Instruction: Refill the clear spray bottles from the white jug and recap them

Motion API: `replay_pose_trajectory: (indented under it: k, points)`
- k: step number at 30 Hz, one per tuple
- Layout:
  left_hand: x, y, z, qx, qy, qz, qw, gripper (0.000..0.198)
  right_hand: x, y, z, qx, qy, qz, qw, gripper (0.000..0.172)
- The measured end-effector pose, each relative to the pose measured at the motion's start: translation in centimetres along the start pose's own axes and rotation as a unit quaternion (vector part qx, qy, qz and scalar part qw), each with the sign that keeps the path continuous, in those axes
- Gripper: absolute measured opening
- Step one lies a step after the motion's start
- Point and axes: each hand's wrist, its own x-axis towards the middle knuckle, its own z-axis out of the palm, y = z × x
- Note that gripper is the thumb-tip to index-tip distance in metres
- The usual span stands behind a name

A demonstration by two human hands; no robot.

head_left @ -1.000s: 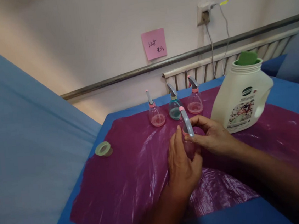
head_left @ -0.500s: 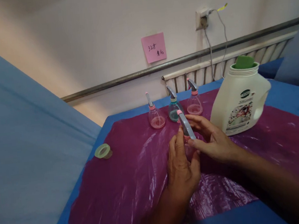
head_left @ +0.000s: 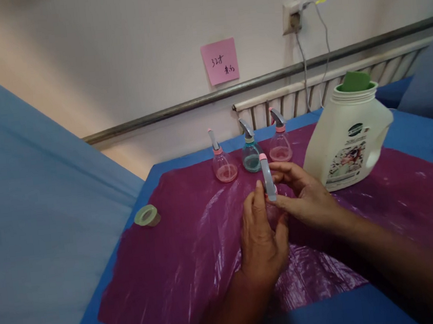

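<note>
Looking at the head view: a spray bottle [head_left: 268, 180] is gripped by the left hand [head_left: 261, 239], fingers closed round its body, the grey head pinched by the right hand [head_left: 307, 199], over the purple sheet [head_left: 194, 247]. In the back row [head_left: 252, 155], pink liquid is held in the outer bottles, teal in the middle. Open sheet is left toward the tape roll [head_left: 147, 215]; a white jug [head_left: 347, 138] is parked right.

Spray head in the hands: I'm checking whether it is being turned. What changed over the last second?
The grey spray head swung from slanting to nearly upright, held by the right hand. The left hand kept its grip on the small bottle. The three spray bottles behind, the detergent jug and the tape roll stayed put.
</note>
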Motion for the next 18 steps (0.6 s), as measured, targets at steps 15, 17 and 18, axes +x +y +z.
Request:
replay_pose_trajectory:
  k: [15,17,18]
  points:
    - [0.25,0.19,-0.22,-0.007,-0.007,0.003,1.0,0.097,-0.25,-0.68,-0.16,0.009,-0.02,-0.006,1.0,0.068]
    - [0.22,0.15,-0.2,-0.006,-0.007,0.004,1.0,0.096,-0.09,-0.58,0.11,-0.003,-0.002,-0.015,1.0,0.066]
    - [0.22,0.15,-0.2,-0.005,-0.008,0.005,1.0,0.095,-0.06,-0.54,0.22,-0.004,0.002,-0.017,1.0,0.066]
